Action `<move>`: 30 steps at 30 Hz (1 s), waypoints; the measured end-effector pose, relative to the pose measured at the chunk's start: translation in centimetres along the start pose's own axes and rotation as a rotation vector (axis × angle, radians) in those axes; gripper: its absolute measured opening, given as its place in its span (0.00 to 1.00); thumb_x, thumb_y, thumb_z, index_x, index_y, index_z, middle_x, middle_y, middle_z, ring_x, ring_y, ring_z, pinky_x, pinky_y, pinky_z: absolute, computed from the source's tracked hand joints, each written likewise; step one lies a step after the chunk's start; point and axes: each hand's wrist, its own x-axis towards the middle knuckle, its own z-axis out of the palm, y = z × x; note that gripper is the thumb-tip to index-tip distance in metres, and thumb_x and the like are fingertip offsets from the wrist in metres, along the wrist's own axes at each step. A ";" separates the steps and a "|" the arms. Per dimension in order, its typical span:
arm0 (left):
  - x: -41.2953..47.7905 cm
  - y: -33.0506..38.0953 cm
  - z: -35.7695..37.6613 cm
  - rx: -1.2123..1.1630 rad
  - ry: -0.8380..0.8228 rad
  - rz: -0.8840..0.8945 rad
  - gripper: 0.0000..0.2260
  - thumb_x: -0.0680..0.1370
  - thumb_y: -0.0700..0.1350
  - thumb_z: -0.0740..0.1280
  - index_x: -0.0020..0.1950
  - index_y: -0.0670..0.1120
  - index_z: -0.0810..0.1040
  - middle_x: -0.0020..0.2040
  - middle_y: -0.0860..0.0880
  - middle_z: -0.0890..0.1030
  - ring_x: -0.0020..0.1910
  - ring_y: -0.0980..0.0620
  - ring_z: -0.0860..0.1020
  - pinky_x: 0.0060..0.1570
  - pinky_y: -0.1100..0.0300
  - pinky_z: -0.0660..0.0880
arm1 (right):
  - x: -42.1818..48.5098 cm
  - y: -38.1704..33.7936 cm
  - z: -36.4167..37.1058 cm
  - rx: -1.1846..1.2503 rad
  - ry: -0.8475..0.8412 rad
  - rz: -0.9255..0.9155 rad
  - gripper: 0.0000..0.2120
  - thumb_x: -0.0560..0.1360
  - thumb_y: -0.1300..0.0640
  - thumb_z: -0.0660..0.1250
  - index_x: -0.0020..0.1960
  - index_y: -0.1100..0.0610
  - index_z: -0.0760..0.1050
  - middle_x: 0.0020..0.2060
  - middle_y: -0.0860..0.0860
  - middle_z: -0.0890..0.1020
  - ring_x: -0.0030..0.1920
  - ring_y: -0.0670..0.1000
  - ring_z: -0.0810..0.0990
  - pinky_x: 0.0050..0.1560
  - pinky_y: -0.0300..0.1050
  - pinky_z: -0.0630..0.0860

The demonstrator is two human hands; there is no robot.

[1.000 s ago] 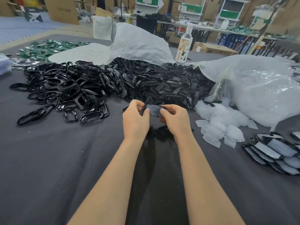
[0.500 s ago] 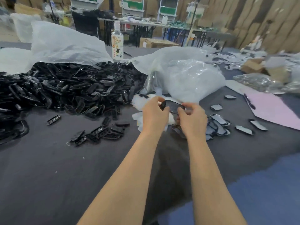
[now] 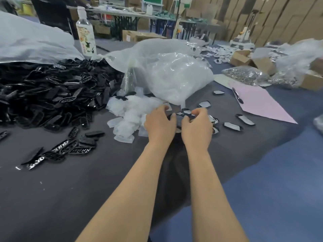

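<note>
Slippage is my worry: left hand [image 3: 160, 124] and right hand [image 3: 196, 127] both pinch one small black part [image 3: 186, 113] by the fingertips, just over the table's [image 3: 87, 189] middle. A loose grip drops it among the bagged pieces [image 3: 232, 125] right there. Pouches [image 3: 129, 117] lie just left, the black pile [image 3: 52, 91] toward the far-left edge, the big bag [image 3: 171, 74] behind. Nothing blocks the hands.

The head camera faced forward and down toward the bag [image 3: 174, 75] at close range, with the left hand [image 3: 160, 125] and right hand [image 3: 196, 130] just before it.
</note>
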 end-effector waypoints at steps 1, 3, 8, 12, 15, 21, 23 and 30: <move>0.1 0.0 -0.5 -0.071 0.013 -0.010 0.14 0.79 0.45 0.64 0.65 0.45 0.75 0.63 0.46 0.78 0.64 0.47 0.73 0.64 0.53 0.67 | -0.3 -0.3 0.3 0.014 -0.002 -0.008 0.10 0.76 0.60 0.63 0.57 0.57 0.70 0.47 0.53 0.80 0.47 0.54 0.74 0.37 0.40 0.57; 0.3 -0.3 -1.7 -0.154 0.041 -0.021 0.13 0.79 0.43 0.64 0.63 0.44 0.75 0.62 0.47 0.78 0.63 0.49 0.73 0.61 0.60 0.68 | -0.8 -1.0 0.8 0.037 -0.013 -0.016 0.10 0.76 0.60 0.62 0.57 0.57 0.70 0.48 0.54 0.81 0.47 0.54 0.74 0.40 0.42 0.60; 0.2 -2.7 -6.2 -0.206 0.179 -0.025 0.11 0.80 0.42 0.63 0.62 0.43 0.76 0.59 0.48 0.79 0.60 0.52 0.74 0.49 0.72 0.62 | -3.5 -4.5 3.0 0.179 -0.053 -0.131 0.09 0.76 0.60 0.64 0.55 0.57 0.71 0.40 0.53 0.79 0.45 0.55 0.77 0.38 0.40 0.61; -0.3 -5.7 -10.9 -0.210 0.288 -0.074 0.10 0.79 0.39 0.62 0.60 0.42 0.77 0.57 0.46 0.80 0.57 0.50 0.76 0.50 0.68 0.66 | -7.3 -8.6 6.8 0.273 -0.299 -0.218 0.05 0.77 0.59 0.64 0.52 0.57 0.74 0.43 0.54 0.82 0.46 0.55 0.79 0.44 0.41 0.68; -1.2 -9.2 -16.3 -0.203 0.438 -0.155 0.09 0.79 0.39 0.62 0.58 0.44 0.77 0.52 0.50 0.79 0.51 0.53 0.75 0.44 0.72 0.67 | -11.3 -11.9 10.3 0.315 -0.478 -0.290 0.06 0.77 0.59 0.63 0.51 0.58 0.77 0.46 0.53 0.83 0.49 0.53 0.79 0.48 0.41 0.69; -4.4 -16.3 -26.4 -0.158 0.756 -0.299 0.08 0.78 0.37 0.61 0.55 0.46 0.76 0.55 0.49 0.78 0.51 0.54 0.74 0.43 0.77 0.65 | -20.8 -17.9 16.1 0.331 -0.805 -0.496 0.10 0.77 0.60 0.63 0.57 0.59 0.78 0.52 0.55 0.82 0.54 0.55 0.79 0.57 0.50 0.74; -5.3 -17.7 -28.7 -0.126 0.860 -0.322 0.10 0.78 0.36 0.61 0.57 0.43 0.77 0.57 0.46 0.78 0.55 0.51 0.75 0.50 0.72 0.65 | -22.9 -19.2 17.5 0.282 -0.895 -0.590 0.14 0.78 0.58 0.63 0.62 0.57 0.75 0.58 0.54 0.79 0.59 0.55 0.76 0.61 0.51 0.72; -7.1 -20.8 -32.8 -0.292 1.114 -0.442 0.10 0.76 0.36 0.59 0.53 0.46 0.76 0.57 0.43 0.77 0.49 0.50 0.75 0.55 0.56 0.73 | -27.7 -20.7 20.5 -0.160 -0.878 -0.941 0.15 0.79 0.55 0.60 0.65 0.48 0.75 0.62 0.51 0.74 0.62 0.58 0.67 0.61 0.54 0.64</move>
